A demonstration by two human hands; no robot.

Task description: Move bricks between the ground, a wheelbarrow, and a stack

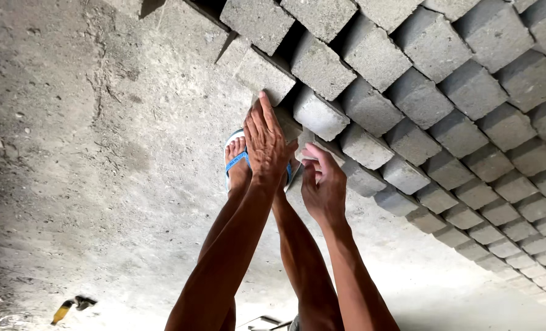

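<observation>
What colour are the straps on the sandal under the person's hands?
Blue straps on a white sandal, seen best in the head view, just behind the left hand.

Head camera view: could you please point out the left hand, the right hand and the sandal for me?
left hand (264, 142), head view, on the back of the hand.
right hand (323, 186), head view, on the back of the hand.
sandal (237, 160), head view, on the blue strap over the foot.
</observation>
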